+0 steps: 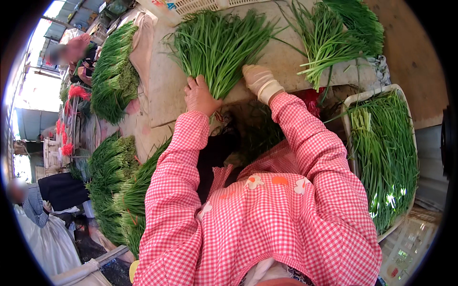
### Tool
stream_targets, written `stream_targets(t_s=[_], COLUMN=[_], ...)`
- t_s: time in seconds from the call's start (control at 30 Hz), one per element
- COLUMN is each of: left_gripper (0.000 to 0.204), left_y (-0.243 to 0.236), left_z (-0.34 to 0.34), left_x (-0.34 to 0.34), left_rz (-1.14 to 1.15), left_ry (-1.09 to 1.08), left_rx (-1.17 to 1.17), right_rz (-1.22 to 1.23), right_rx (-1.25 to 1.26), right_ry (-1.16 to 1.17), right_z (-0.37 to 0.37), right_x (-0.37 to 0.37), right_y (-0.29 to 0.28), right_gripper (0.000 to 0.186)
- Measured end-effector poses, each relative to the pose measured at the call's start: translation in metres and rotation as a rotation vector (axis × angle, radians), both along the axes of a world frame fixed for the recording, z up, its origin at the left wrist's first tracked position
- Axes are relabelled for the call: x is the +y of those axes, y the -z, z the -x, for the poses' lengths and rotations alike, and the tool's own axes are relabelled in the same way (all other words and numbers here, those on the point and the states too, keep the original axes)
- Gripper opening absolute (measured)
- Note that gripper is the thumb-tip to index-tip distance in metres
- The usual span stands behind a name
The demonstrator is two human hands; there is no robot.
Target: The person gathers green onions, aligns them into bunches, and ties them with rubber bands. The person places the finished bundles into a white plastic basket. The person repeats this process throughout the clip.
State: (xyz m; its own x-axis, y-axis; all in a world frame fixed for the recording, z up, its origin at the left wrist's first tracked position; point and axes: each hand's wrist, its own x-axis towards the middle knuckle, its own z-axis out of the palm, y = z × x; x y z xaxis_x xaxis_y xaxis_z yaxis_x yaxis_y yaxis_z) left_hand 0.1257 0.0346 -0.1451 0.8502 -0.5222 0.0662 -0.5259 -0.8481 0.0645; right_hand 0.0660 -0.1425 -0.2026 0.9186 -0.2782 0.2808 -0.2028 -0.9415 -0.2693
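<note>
"two hands, one bunch of greens [222, 47]: how do they stand?"

"the left hand [202, 97] is bare and grasps the bunch low on its stems. that spot likely keeps the stalks gathered while the leaves fan out."

"and the right hand [260, 82]?"

"gloved, fingers curled, just beside the bunch's right edge. i can't tell whether it pinches any stalks; perhaps it's there to steady that side."

"where does the bunch lie?"

"on the pale table [163, 88], stems toward the person and leaves pointing away, probably so the stalks sit within easy reach."

"why a tub [367, 95] by the right arm?"

"it's full of more long greens [384, 152]; i'd guess its walls keep them from spilling sideways."
</note>
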Motion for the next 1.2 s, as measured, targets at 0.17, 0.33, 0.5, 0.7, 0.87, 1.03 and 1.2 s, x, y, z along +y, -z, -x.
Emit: stream_targets(t_s=[0.17,0.33,0.5,0.7,0.87,1.03,1.2], left_gripper=[0.085,0.090,0.103,0.101,0.097,0.083,0.081], left_y=[-0.013,-0.020,-0.047,-0.003,0.000,-0.004,-0.001], left_z=[-0.017,-0.018,-0.025,-0.002,-0.020,-0.028,-0.034], left_x=[0.041,0.061,0.049,0.040,0.044,0.040,0.044], left_rz=[-0.107,-0.169,-0.117,-0.031,0.067,0.102,0.038], left_ry=[0.104,0.092,-0.008,-0.076,-0.063,-0.073,-0.078], left_rx=[0.007,-0.061,0.281,-0.134,-0.122,-0.103,-0.121], right_rz=[-0.657,-1.452,-1.686,-1.731,-1.627,-1.378,-0.860], right_rx=[0.155,0.118,0.109,0.092,0.082,0.002,0.191], right_ry=[-0.229,-0.450,-0.426,-0.542,-0.589,-0.440,-0.249], right_z=[-0.003,-0.013,-0.022,-0.023,-0.018,-0.016,0.001], right_x=[0.024,0.068,0.076,0.081,0.085,0.070,0.053], right_y=[-0.016,-0.009,-0.015,-0.026,-0.026,-0.016,-0.028], right_gripper=[0.019,0.017,0.018,0.021,0.020,0.019,0.019])
